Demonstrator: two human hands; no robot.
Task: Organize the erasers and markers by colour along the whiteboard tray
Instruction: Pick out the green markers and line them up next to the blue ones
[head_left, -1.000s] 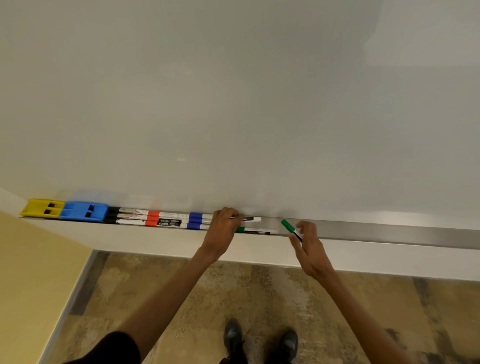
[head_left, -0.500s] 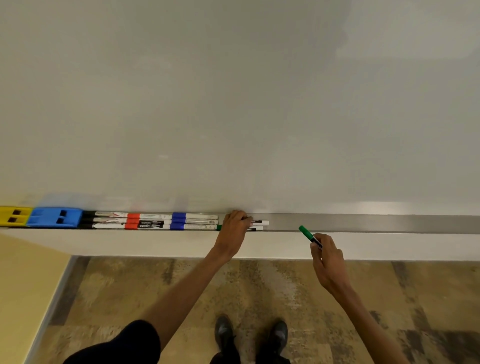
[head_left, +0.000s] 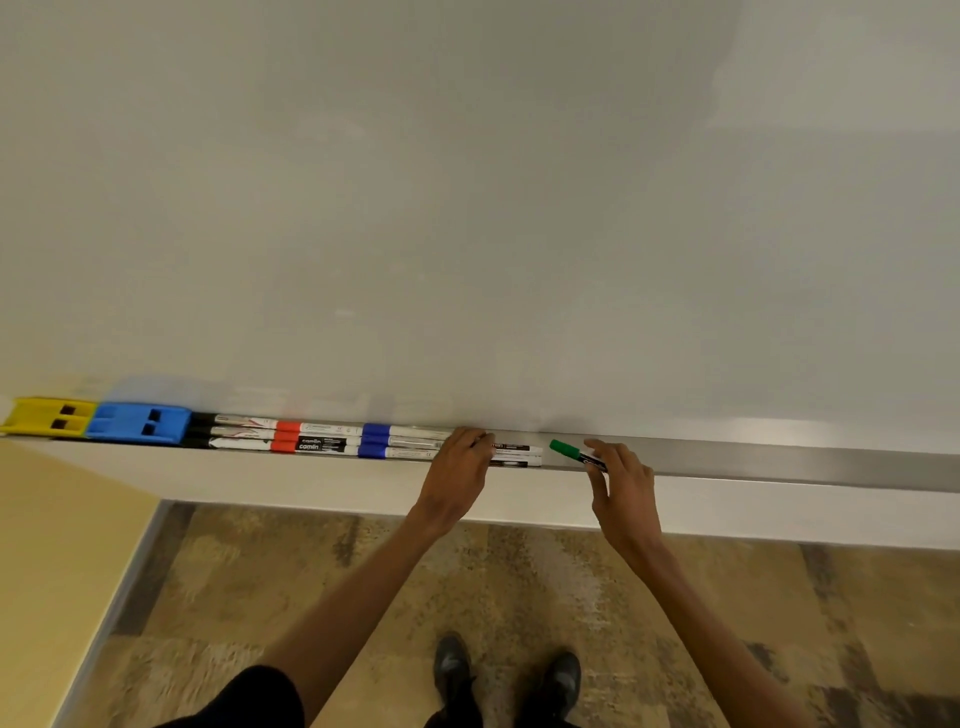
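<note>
The person wore a black short sleeve (head_left: 249, 696), seen at the left upper arm, with both forearms uncovered down to the left hand (head_left: 457, 467) and right hand (head_left: 623, 493). On the feet were black shoes (head_left: 452, 667) with rounded toes, dark trouser legs (head_left: 457, 719) just behind them.

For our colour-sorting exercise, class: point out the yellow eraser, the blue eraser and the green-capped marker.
yellow eraser (head_left: 32, 415), head view, top face left of its slots
blue eraser (head_left: 117, 423), head view, top face left of its slots
green-capped marker (head_left: 563, 448), head view, middle of its green cap
</note>
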